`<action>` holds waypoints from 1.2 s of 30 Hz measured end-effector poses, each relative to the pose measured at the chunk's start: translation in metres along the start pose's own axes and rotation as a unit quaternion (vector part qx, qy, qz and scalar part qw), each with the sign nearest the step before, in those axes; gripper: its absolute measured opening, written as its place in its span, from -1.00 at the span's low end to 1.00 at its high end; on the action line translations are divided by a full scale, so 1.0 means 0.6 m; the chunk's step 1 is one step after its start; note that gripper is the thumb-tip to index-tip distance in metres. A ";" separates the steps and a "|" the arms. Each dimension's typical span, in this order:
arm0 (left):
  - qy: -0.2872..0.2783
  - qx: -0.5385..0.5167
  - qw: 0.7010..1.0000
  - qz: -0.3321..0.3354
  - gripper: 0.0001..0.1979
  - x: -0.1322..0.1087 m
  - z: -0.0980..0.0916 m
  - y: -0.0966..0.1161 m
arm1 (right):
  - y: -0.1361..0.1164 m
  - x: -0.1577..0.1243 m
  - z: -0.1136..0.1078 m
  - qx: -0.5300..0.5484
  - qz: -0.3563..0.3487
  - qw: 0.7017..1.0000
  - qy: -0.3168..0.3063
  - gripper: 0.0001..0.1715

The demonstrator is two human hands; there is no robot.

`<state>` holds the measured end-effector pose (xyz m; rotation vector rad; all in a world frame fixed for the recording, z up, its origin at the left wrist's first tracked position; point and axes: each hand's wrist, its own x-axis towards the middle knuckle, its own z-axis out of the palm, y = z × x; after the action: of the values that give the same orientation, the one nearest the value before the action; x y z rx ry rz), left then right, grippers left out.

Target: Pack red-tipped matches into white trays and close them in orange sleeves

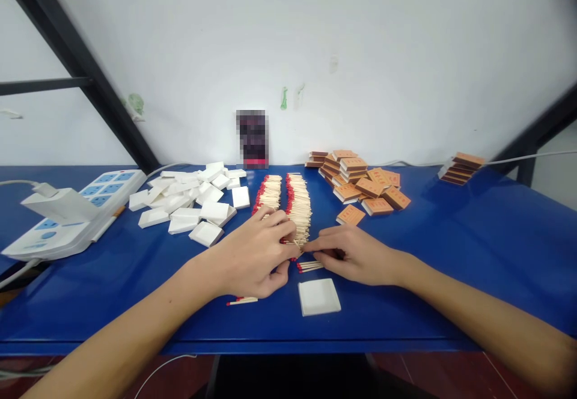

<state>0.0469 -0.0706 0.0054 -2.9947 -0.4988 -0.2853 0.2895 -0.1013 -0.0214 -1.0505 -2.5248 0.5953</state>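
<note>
My left hand (259,252) lies over the near end of two long rows of red-tipped matches, its fingers bent around some matches there. Both rows, the left row (269,191) and the right row (298,204), run away from me. From the right, my right hand (358,255) has its index fingertip against the near matches, with the thumb bent in below. A small group of matches (309,266) lies at that thumb. Nearer me is a white matchbox tray (319,297), open side up. A few loose matches (243,301) lie below my left hand, which partly hides the left row.
White matchbox trays (180,194) are heaped at the left. Orange matchbox sleeves (360,176) form a pile at the right, with a separate stack (462,167) farther right. A power strip (76,213) with a plugged-in adapter lies far left. A blurred dark card (253,137) leans on the wall.
</note>
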 end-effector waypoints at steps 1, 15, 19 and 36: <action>-0.002 -0.001 1.000 0.000 -0.80 0.000 0.001 0.000 | 0.000 0.000 0.000 0.000 -0.002 1.000 -0.001 -0.62; 0.004 0.025 1.000 -0.002 -0.78 0.000 0.003 -0.002 | -0.003 0.003 -0.002 0.024 0.003 1.000 0.019 -0.70; 0.007 0.025 1.000 -0.003 -0.81 -0.001 0.002 -0.003 | -0.003 0.002 -0.003 0.029 0.017 0.999 0.020 -0.70; 0.005 0.028 0.999 0.019 -0.80 -0.001 0.012 -0.004 | 0.006 0.001 0.002 0.012 0.034 0.999 0.029 -0.82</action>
<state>0.0469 -0.0677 -0.0016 -2.9433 -0.4406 -0.2772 0.2907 -0.0990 -0.0243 -1.1323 -2.4359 0.6030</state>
